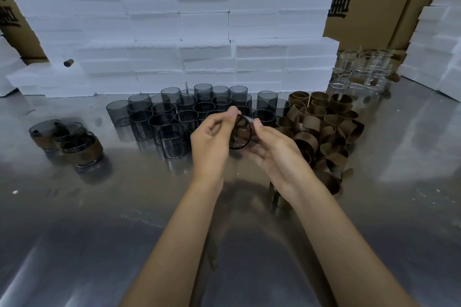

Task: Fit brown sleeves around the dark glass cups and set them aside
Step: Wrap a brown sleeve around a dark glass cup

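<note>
Your left hand [209, 141] pinches the cup [240, 132] rim, fingers curled, above the desk [124, 207] centre; your right hand [272, 149] cradles it, fingers relaxed. Judged smooth, slippery, breakable: grip the wall, not the rim. Sleeves [324, 127] lie right.

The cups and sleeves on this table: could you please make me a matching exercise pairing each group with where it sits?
Things:
1. Bare dark cups
2. Loose brown sleeves
3. Sleeved cups
4. Clear glasses

Places:
A. Far right, beside the white foam blocks
B. Left side of the table
C. Middle, in front of the foam blocks
D. Heaped just right of the hands

Pairs: 1-C, 2-D, 3-B, 4-A
</note>
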The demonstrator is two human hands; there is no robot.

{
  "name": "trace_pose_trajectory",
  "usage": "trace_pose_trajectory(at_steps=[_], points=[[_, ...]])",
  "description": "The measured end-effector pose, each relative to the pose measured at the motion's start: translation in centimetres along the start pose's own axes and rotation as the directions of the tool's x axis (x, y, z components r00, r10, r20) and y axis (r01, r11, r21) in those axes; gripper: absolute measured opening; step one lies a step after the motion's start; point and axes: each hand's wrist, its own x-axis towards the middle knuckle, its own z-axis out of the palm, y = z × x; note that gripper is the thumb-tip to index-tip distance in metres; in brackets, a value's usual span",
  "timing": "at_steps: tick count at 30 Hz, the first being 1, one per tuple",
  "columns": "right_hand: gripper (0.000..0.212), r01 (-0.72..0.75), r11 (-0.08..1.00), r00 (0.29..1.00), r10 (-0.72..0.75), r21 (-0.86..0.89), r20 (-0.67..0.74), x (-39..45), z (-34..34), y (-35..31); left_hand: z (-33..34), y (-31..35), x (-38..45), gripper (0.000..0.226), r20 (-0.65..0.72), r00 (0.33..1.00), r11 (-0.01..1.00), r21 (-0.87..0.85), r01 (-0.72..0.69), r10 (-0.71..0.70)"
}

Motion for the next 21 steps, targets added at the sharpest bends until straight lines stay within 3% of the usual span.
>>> trace_pose_trajectory(at_steps=[6,12,16,21], points=[[0.035,-0.051,0.989,0.998,0.056,0.138,-0.033,0.3,-0.2,-0.3,0.0,0.0,0.2,0.023,0.03,1.0,1.0,0.015,-0.007,0.007],[0.028,-0.051,0.962,0.995,0.073,0.269,-0.072,0.5,-0.5,-0.5,0.3,0.3,-0.4,0.048,0.156,0.987,0.997,0.055,-0.046,0.036],[0.026,-0.042,0.953,0.991,0.077,0.299,-0.106,0.6,-0.6,-0.5,0.7,0.6,-0.9,0.063,0.26,0.966,0.997,0.07,-0.03,0.011],[0.026,-0.049,0.957,0.995,0.072,0.286,-0.069,0.2,-0.7,-0.6,1.0,0.7,-1.3,0.057,0.295,0.955,0.989,0.134,-0.068,0.026]])
